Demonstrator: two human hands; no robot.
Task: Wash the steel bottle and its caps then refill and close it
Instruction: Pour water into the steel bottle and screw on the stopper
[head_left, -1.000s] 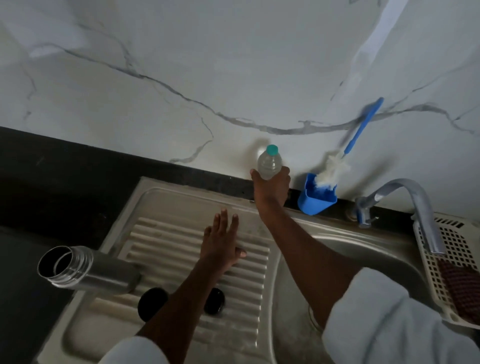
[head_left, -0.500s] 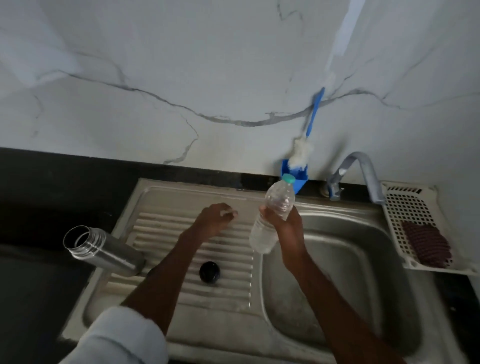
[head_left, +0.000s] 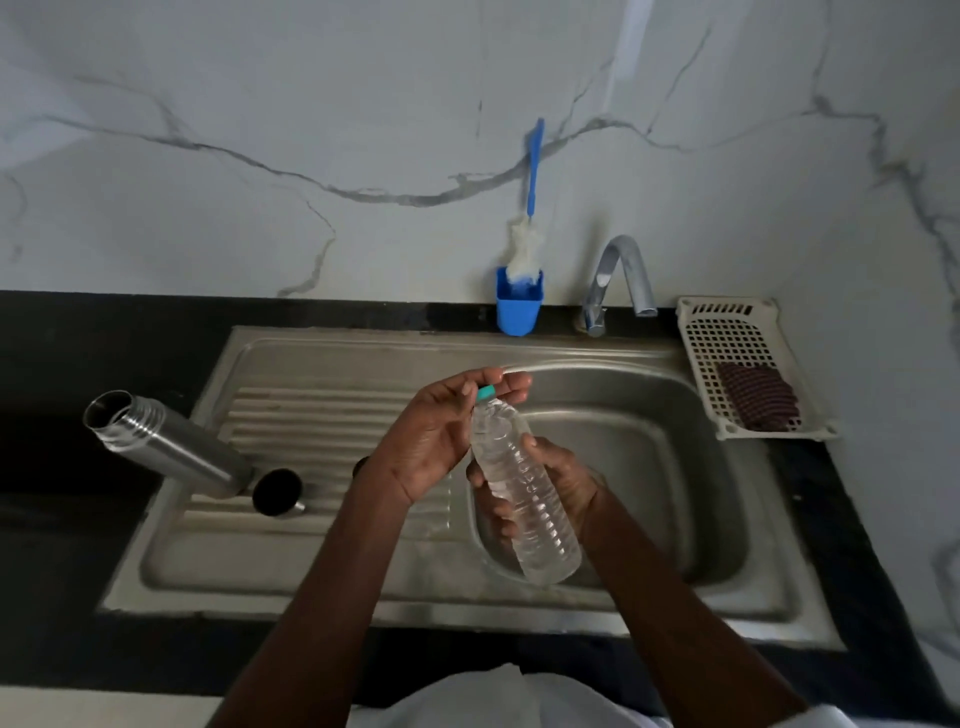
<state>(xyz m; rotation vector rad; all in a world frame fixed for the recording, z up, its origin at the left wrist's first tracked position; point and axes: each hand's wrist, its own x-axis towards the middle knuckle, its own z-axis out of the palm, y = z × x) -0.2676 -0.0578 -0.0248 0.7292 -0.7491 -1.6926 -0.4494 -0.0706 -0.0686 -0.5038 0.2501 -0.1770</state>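
Centrally, a clear ribbed plastic water bottle (head_left: 524, 493) with a teal screw cap (head_left: 487, 393) is held tilted over the stainless steel sink (head_left: 675, 467), cap end toward the top of the frame. The right hand (head_left: 550, 483) is wrapped round the bottle's middle from the right side, grip clenched on the bottle body. The left hand (head_left: 441, 431) is placed at the neck, thumb and fingertips pinched round the teal cap, so that grip is closed on the cap.

At left of the frame the open brushed-steel flask bottle (head_left: 161, 441) is seen lying tilted, its open mouth pointing to the upper left over the black desk (head_left: 78, 545), its base resting on the ribbed steel drainboard (head_left: 311, 415). Just beside its base a round black-topped steel cap (head_left: 278, 492) is set on the drainboard. A second dark cap (head_left: 359, 466) is mostly hidden behind the left wrist.

At upper centre a blue plastic holder cup (head_left: 518, 312) is stood against the white marble-veined wall (head_left: 260, 104), with a blue-handled white bottle brush (head_left: 530, 208) held upright in it. To its right a curved chrome tap (head_left: 621, 275) is mounted. At right a cream perforated plastic tray (head_left: 727, 332) carries a dark maroon scrubber (head_left: 758, 397).
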